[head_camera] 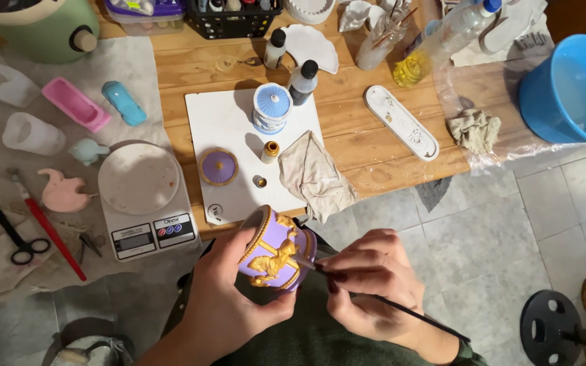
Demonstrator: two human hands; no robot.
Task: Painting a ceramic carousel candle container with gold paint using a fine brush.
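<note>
Two hands: left hand (228, 298) grips purple jar (276, 249), right hand (371, 288) brush (381, 298).

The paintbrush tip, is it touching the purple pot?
Touching. The head view shows the thin paintbrush in the right hand, its tip meeting the gold trim on the purple pot held by the left hand.

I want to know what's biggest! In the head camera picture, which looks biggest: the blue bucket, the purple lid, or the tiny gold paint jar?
1. Blue bucket, cut off by the edge
2. Purple lid
3. Gold paint jar

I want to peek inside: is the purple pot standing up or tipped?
Tipped: the purple pot lies sideways in the left hand, its opening facing left.
</note>
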